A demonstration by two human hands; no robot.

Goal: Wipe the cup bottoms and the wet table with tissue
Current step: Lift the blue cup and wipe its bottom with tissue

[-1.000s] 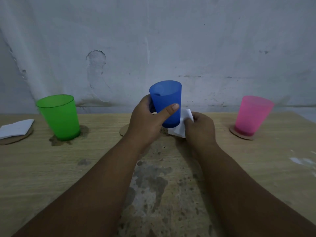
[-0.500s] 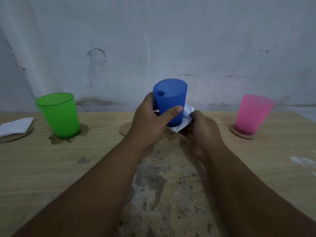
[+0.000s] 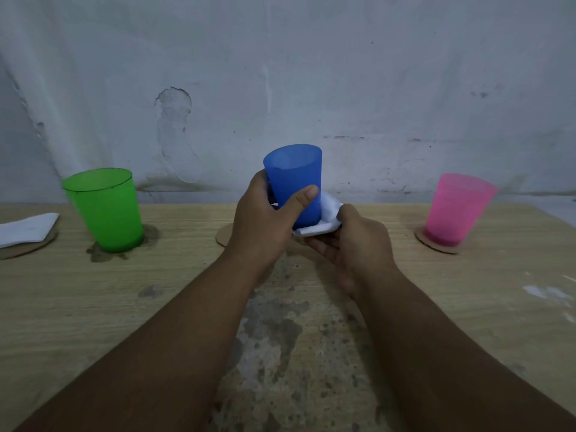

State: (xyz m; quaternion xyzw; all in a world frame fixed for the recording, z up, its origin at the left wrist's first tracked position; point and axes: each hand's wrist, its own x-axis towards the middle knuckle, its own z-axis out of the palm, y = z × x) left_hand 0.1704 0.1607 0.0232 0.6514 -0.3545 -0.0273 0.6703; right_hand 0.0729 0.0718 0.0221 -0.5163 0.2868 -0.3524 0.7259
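Three plastic cups in view over a wooden table point(image 3: 93, 307), against a stained grey wall point(image 3: 311, 73). Middle one, the blue cup point(image 3: 293, 182), lifted clear of the table and tilted slightly, mouth up and leaning away from the camera. Gripped by the left hand point(image 3: 261, 226): thumb curled across the near side of the cup, remaining fingers wrapped round the far side and mostly hidden. Below and to the right of the cup, a crumpled white tissue point(image 3: 327, 216), pressed against the base and the lower right side. Held there by the right hand point(image 3: 352, 241), palm turned upward, fingers cupped beneath the tissue, thumb bent over its right edge just beside the cup. Exact extent of contact under the base hidden behind the left hand.

Green cup point(image 3: 106, 210) upright on the left, straight on the table, ringed at its foot by a dark wet patch point(image 3: 103, 255). Pink cup point(image 3: 455, 210) upright on the right, well apart from the hands, seated on a round cardboard coaster point(image 3: 436, 246). Centre coaster point(image 3: 224, 235) on the table just beyond the left wrist, partly covered by it. Left coaster point(image 3: 28, 247) at the far left edge of the view, with a folded white sheet point(image 3: 28, 227) lying flat on top. Between the two forearms, a broad worn area point(image 3: 280, 353) of mottled grey and brown in the tabletop. Some pale smears point(image 3: 542, 291) near the right edge of the table.
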